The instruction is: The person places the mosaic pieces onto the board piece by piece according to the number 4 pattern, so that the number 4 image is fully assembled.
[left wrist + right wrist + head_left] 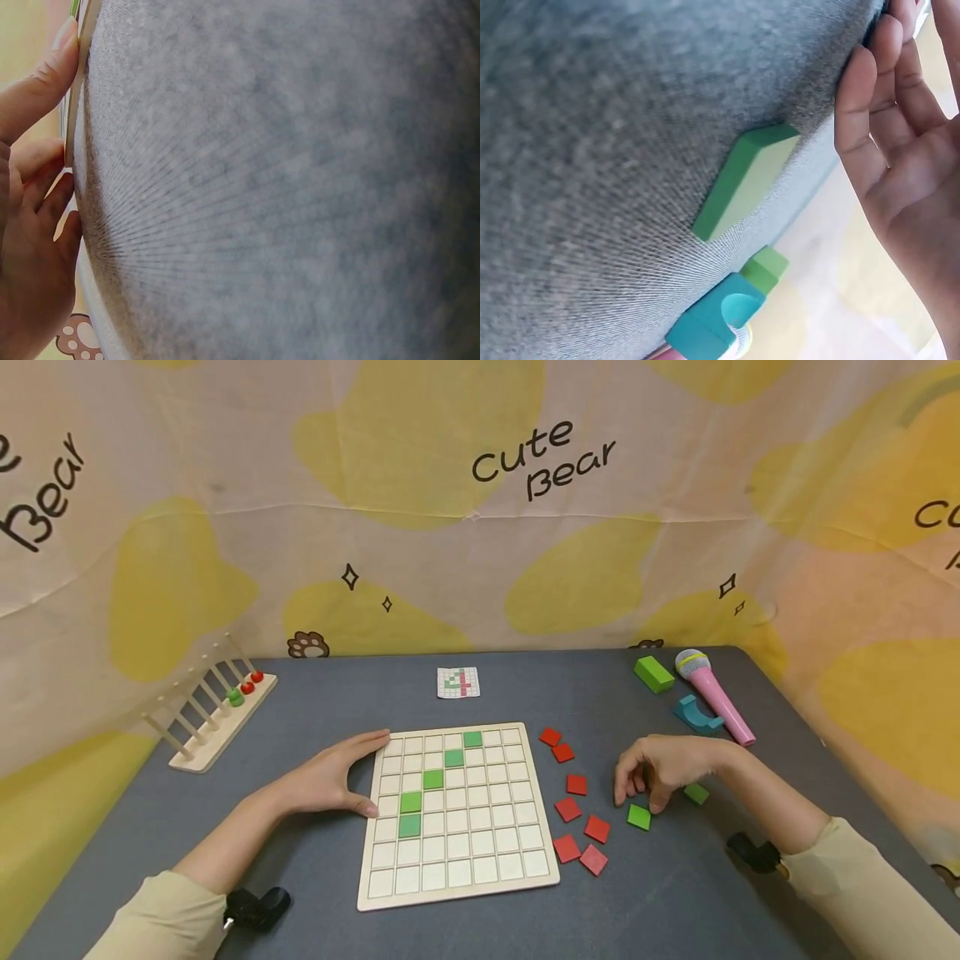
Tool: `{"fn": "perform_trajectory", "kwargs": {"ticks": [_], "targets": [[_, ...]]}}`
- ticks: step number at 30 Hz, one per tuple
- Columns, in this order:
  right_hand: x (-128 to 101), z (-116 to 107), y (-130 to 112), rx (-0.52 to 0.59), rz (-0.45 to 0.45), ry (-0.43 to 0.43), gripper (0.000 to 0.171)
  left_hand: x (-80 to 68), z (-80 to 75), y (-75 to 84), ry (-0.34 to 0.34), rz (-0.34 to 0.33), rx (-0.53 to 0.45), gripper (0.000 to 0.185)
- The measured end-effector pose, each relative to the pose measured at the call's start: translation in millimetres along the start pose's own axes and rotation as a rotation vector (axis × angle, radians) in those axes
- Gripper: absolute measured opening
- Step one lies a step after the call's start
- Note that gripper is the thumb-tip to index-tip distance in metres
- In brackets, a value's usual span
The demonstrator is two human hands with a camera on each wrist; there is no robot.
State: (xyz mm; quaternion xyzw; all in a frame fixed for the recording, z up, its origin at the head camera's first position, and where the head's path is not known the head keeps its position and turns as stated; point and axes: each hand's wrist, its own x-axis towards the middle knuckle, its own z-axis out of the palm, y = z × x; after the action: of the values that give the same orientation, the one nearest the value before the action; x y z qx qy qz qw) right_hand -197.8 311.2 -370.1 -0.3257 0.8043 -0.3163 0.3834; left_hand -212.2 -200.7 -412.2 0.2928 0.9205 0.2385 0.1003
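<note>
The right hand (pixel 663 772) hovers low over the worktop (pixel 675 893), fingers curled downward with their tips at a green tile (pixel 639 817). Its grip has not closed on the tile; the wrist view shows the palm relaxed and holding nothing. A 2nd green tile (pixel 697 793) lies just beside the wrist. The left hand (pixel 330 777) rests flat, fingers straight, against the left edge of the grid board (pixel 457 817), steadying it without gripping.

On the board, 5 green tiles (pixel 432 779) run in a diagonal from upper right to lower left. 7 red tiles (pixel 576 814) lie scattered between the board and the right hand. Farther back sit a small pattern card (pixel 458 682), a green block (pixel 653 674), a pink toy microphone (pixel 712 693) on a teal stand (pixel 696 713), and at far left a peg rack (pixel 210 714) with beads.

The tile is thin and flat on fabric, so a fingertip pinch could slip and skid it away or flip it. Reaching across, the sleeve or wrist may drag the red tiles. If the left hand eases, a nudge could shift the board and jolt the seated tiles.
</note>
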Motion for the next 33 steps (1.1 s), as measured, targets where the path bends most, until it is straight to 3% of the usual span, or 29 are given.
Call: {"fn": "perform_trajectory", "kwargs": {"ticks": [20, 33], "targets": [[2.3, 5.9, 1.5, -0.159, -0.053, 0.025, 0.028, 1.9, 1.7, -3.6, 0.0, 0.023, -0.004, 0.111], [4.7, 6.8, 1.4, -0.121, 0.017, 0.068, 0.024, 1.7, 1.2, -3.1, 0.002, 0.025, -0.007, 0.112]]}}
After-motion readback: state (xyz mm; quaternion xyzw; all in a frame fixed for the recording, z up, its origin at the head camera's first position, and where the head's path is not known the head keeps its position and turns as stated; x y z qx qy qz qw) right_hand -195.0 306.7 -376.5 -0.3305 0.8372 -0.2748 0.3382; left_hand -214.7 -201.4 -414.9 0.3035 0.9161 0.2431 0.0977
